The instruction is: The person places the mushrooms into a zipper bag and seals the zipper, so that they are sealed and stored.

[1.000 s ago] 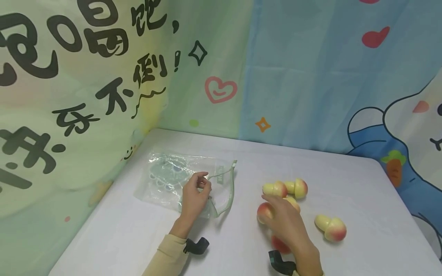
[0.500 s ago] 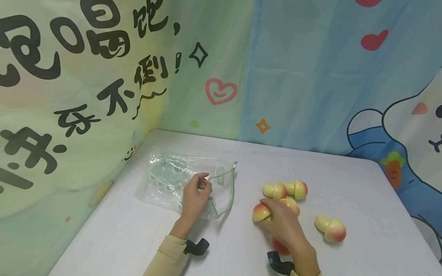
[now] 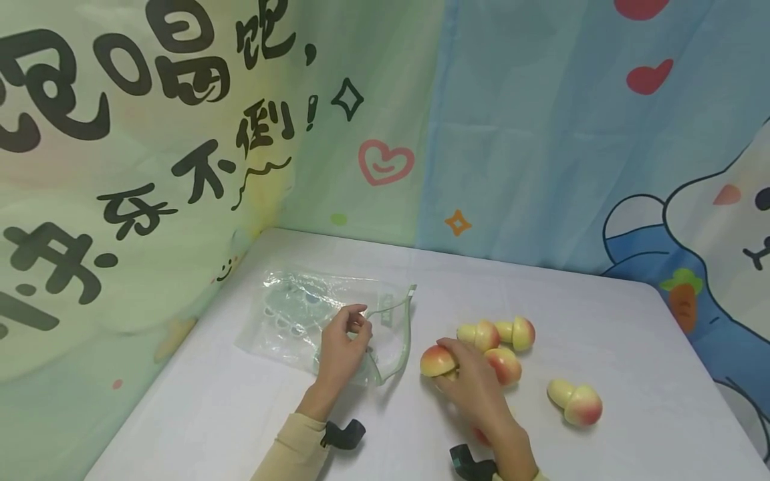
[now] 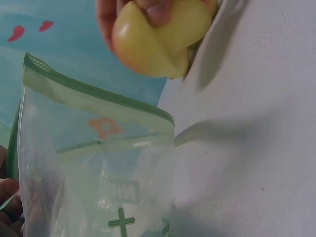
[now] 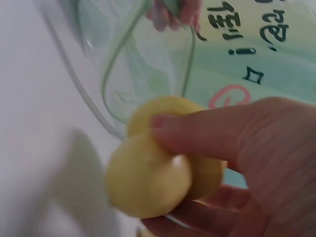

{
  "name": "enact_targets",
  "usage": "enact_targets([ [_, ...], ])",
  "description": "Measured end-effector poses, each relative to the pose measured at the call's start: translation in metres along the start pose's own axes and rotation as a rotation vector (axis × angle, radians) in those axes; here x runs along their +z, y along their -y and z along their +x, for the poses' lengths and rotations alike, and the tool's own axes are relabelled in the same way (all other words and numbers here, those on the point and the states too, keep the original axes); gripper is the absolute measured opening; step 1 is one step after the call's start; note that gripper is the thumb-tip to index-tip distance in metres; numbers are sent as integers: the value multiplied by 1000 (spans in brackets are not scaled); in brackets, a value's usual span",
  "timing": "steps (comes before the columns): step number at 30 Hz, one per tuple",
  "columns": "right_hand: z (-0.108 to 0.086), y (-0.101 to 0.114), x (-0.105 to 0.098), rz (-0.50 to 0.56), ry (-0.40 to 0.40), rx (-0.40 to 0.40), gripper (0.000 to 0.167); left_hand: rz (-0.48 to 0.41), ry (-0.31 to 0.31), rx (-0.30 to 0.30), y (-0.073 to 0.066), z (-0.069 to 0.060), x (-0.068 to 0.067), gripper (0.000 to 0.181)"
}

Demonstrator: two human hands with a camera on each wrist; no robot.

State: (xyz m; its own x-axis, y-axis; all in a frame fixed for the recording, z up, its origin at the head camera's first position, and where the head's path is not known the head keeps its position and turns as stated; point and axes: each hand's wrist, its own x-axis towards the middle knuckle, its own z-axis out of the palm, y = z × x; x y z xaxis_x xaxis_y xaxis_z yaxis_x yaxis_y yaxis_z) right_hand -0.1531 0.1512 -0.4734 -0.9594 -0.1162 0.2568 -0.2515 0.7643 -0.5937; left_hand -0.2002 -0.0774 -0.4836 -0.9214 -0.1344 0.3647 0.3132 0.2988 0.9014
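Mushroom-shaped toy point(image 3: 437, 361), pinched in the right hand point(image 3: 475, 384), is above the surface point(image 3: 397, 434) near the zip bag point(image 3: 295, 310); we judge it light, smooth, firm, best held where stem point(image 4: 187, 27) meets cap point(image 4: 136, 42). Left hand point(image 3: 343, 344) pinches the bag's parted rim point(image 4: 103, 94).

Behind the white tabletop's point(image 3: 204, 414) far edge I see a blue cloth point(image 3: 523, 147), near the far right corner a printed carrot point(image 3: 684, 308), and beyond the left edge black writing point(image 3: 198, 175).
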Motion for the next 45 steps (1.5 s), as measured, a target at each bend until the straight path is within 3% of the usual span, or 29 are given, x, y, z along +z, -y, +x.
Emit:
enact_targets([
  [7,5,13,21,220,-75,55,54,13,12,36,1,-2,4,28],
  [15,9,25,44,376,-162,12,59,41,19,79,-1,-6,6,27],
  [21,12,25,56,462,-193,-10,59,39,37,60,-1,-8,8,28],
  [28,12,55,39,552,-137,51,55,26,47,80,-1,-10,12,28],
  [31,13,52,44,562,-117,64,55,36,35,101,-2,-10,12,27],
  [38,19,20,73,547,-106,58,60,43,37,125,-4,-11,13,26],
  [45,21,12,77,550,-53,75,62,63,28,133,-4,-12,12,26],
])
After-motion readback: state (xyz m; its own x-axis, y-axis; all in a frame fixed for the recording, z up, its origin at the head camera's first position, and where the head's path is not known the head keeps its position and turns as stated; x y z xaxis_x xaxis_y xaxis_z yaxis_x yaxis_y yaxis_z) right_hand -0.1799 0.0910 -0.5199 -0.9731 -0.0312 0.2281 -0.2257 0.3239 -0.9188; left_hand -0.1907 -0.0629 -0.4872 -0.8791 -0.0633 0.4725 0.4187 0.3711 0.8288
